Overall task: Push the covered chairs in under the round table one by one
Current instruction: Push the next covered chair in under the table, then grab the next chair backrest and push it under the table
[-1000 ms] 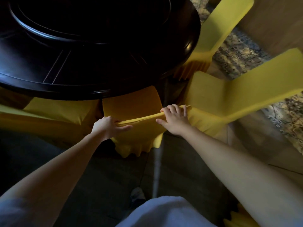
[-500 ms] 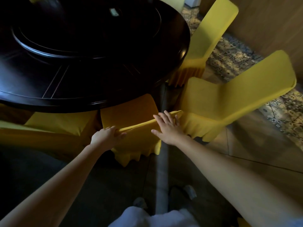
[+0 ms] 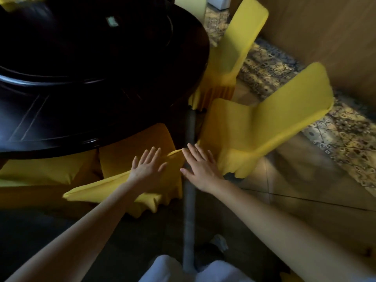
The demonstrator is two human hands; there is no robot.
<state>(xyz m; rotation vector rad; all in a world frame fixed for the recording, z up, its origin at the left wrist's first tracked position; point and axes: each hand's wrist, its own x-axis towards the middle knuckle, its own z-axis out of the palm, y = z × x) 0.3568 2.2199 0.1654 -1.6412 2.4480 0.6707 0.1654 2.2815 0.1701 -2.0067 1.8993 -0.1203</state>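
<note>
A dark round table (image 3: 101, 123) fills the upper left. In front of me a yellow covered chair (image 3: 122, 186) has its seat pushed in under the table's edge. My left hand (image 3: 147, 166) is open with straight fingers over the right end of its backrest top. My right hand (image 3: 200, 164) is open too, fingers spread, just past the backrest's right corner and next to a second yellow chair (image 3: 264, 131). That chair stands to the right, pulled out from the table. A third yellow chair (image 3: 238, 43) stands further back, close to the table's edge.
Another yellow chair (image 3: 40, 174) sits under the table at the left. A grey strip (image 3: 190, 200) runs along the dark floor between my arms. A patterned floor band (image 3: 284, 68) and a wooden wall (image 3: 325, 27) lie to the right. My white-clad legs (image 3: 183, 269) show at the bottom.
Both hands have let go of the chair's backrest and opened flat. They have shifted to the right along it, and my view has turned right and tilted up.
</note>
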